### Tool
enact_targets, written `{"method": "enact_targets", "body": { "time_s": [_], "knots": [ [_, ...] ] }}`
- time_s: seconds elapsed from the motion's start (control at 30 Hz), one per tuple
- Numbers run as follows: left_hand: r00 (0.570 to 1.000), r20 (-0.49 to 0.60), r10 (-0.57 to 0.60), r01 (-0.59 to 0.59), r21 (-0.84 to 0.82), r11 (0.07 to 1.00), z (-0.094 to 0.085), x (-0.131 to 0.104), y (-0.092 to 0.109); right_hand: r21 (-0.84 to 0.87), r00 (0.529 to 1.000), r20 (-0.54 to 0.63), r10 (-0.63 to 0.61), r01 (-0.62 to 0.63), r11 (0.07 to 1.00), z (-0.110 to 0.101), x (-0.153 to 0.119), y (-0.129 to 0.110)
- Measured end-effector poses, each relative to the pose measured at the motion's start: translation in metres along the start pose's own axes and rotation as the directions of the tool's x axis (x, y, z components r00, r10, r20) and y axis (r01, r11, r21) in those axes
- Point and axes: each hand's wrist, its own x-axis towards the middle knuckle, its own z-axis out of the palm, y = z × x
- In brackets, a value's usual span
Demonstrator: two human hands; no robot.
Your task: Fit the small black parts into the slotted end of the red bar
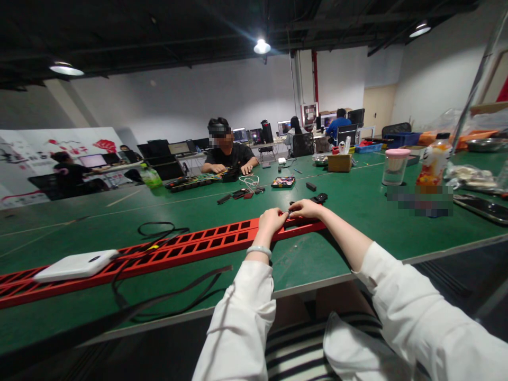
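Note:
A long red slotted frame (206, 241) lies across the green table (345, 227). Over its right part, my left hand (272, 219) and my right hand (305, 209) meet at the fingertips, both with fingers closed around something small and dark that I cannot make out. A black piece (319, 198) lies just beyond my right hand. On the left part of the frame rests a white flat box (77, 264), with a black cable (156, 248) running from it.
Across the table sits a person (228, 151) with both hands near wires. Small dark parts (242, 194) and a colourful box (283, 182) lie ahead. To the right stand a pink-lidded cup (396, 166) and a bottle (434, 164), with a phone (486, 208) nearby. A dark strap crosses the lower left.

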Motion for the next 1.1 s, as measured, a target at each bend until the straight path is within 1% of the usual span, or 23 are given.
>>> {"method": "enact_targets", "body": {
  "time_s": [0.23, 0.7, 0.83, 0.93, 1.03, 1.1],
  "knots": [
    [0.999, -0.012, 0.034, -0.034, 0.005, 0.999, 0.0021, 0.0015, -0.0013, 0.018, 0.999, -0.023, -0.029, 0.030, 0.999, 0.0031, 0.0032, 0.0049],
    [1.000, 0.002, 0.010, -0.010, -0.015, 1.000, 0.0028, 0.0024, 0.0005, -0.003, 1.000, 0.007, -0.004, 0.004, 1.000, 0.0031, 0.0057, 0.0055],
    [1.000, 0.015, -0.016, 0.016, -0.025, 1.000, 0.0017, 0.0015, 0.0017, 0.051, 1.000, 0.025, 0.017, -0.018, 0.999, 0.0026, 0.0039, 0.0049],
    [1.000, 0.005, -0.011, 0.011, -0.014, 1.000, 0.0023, 0.0014, 0.0007, 0.072, 0.999, 0.032, 0.020, -0.022, 0.997, 0.0017, 0.0023, 0.0047],
    [1.000, -0.010, 0.007, -0.007, 0.005, 1.000, 0.0036, 0.0018, -0.0011, 0.029, 0.998, 0.058, 0.022, -0.024, 0.999, 0.0007, 0.0020, 0.0052],
    [1.000, -0.020, 0.023, -0.023, 0.010, 1.000, 0.0039, 0.0018, -0.0016, -0.028, 0.999, 0.050, 0.016, -0.014, 0.999, 0.0011, 0.0024, 0.0054]
  ]
}}
